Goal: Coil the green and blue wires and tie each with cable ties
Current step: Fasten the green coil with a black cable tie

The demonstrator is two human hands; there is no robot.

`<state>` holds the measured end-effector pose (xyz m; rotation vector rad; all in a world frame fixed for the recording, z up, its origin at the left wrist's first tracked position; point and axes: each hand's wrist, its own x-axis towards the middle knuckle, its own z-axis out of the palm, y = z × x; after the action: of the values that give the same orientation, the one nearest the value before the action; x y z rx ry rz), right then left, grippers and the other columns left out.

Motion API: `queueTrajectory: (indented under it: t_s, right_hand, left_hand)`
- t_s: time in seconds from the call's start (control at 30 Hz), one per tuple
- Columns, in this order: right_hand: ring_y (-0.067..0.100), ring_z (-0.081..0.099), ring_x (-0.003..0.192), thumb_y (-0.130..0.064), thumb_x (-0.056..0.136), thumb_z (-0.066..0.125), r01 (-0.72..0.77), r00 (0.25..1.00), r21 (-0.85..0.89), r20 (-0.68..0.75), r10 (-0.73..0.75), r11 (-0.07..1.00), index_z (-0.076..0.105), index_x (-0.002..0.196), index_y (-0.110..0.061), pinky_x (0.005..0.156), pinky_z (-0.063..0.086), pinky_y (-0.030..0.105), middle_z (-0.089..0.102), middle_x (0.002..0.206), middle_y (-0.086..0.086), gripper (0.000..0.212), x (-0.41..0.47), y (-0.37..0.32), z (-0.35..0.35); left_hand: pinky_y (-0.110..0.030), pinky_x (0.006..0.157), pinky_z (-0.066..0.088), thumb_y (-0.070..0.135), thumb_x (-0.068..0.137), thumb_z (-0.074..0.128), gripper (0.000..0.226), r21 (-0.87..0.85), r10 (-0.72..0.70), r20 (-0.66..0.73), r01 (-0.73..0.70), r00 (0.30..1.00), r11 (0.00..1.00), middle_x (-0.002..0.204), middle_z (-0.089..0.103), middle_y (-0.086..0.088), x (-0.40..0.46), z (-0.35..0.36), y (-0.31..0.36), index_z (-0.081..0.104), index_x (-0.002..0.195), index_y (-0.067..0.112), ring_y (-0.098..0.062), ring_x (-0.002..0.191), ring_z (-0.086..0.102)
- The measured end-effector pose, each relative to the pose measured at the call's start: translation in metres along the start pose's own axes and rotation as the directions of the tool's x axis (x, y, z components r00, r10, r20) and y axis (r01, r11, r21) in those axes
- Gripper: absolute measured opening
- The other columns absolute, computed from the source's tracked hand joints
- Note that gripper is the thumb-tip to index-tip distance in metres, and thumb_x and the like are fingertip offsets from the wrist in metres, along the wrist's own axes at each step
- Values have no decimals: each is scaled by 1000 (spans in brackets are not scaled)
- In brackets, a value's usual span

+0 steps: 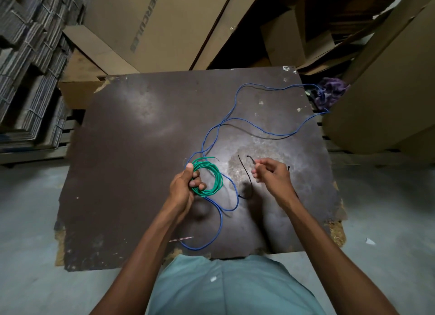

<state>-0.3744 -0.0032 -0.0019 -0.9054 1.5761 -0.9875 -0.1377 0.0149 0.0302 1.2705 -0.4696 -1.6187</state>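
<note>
Where cartons (pixel 150 25) lean, dark board (pixel 141 150).

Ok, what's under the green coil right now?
The blue wire runs beneath the green coil, over the dark board. The left hand covers the coil's left side, so anything there is hidden.

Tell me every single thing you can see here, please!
green wire: one, green, coiled, held above the board's middle
blue wire: one, blue, loose across the board
cable tie: one, black, lying right of the coil
second cable tie: one, black, pinched above the board
board: one, dark brown, centre
cardboard boxes: several, brown, behind
purple cloth: one, purple, far right
left hand: grips the coil
right hand: pinches the second cable tie
</note>
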Motion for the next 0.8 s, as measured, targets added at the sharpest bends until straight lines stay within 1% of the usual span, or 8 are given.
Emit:
queueTrajectory:
  t_s: [0.1,0.23,0.3,0.4,0.5,0.57,0.67,0.8]
  right_hand:
    - [21,74,76,11,96,53,-35,996,216,86,17,976,68,110,2,73,62,26,75,88,18,23,-13,-27,10]
    - [19,72,73,12,94,54,-57,987,302,162,7,951,70,112,1,72,61,25,75,84,13,26,-29,-52,24]
    - [13,65,66,7,95,55,-10,986,232,164,-29,973,74,112,-2,62,56,21,74,82,8,27,-36,-60,31]
    - [3,59,60,-7,96,65,173,973,40,149,-177,984,79,108,-11,55,44,16,75,83,0,19,-47,-71,44]
    - [6,71,75,-13,93,73,312,934,-117,216,-283,943,82,98,-18,66,55,21,79,86,-6,12,-64,-82,60]
    - [8,66,68,-19,89,77,341,922,-210,264,-283,916,83,87,-21,68,56,30,78,79,-8,6,-75,-86,72]
    - [3,50,53,-24,85,78,455,884,-389,305,-354,801,82,81,-21,59,47,26,70,66,-7,6,-86,-84,87]
    - [0,51,59,-28,81,72,614,789,-516,381,-482,597,81,80,-26,58,31,9,60,65,-12,9,-98,-80,100]
  left_hand:
    - [-20,49,39,27,105,35,39,7,20,20,-20,1000,1000,44,32,7,0,-2,5,42,70,10,-11,39,40]
    - [-23,50,37,27,105,34,40,39,55,20,-56,998,998,43,31,7,0,-10,12,42,69,10,-11,39,39]
    - [-27,53,34,27,105,33,40,107,78,21,-80,997,991,42,33,8,-1,-15,15,42,69,10,-11,39,42]
    - [-27,52,33,26,105,32,40,218,119,26,-122,993,968,42,34,9,-5,-22,22,42,71,10,-9,39,42]
    - [-24,49,32,22,106,29,39,296,176,31,-178,984,938,41,35,8,-9,-26,31,42,71,11,-5,38,38]
    - [-23,47,30,19,106,29,38,322,217,17,-211,976,923,40,36,8,-11,-28,37,42,71,12,-2,37,35]
    - [-23,47,31,26,103,39,34,369,284,0,-264,959,891,42,40,12,-11,-35,43,43,71,14,1,38,35]
    - [-22,46,32,40,89,40,31,424,303,14,-280,953,861,45,41,11,-13,-46,48,43,70,16,-1,41,36]
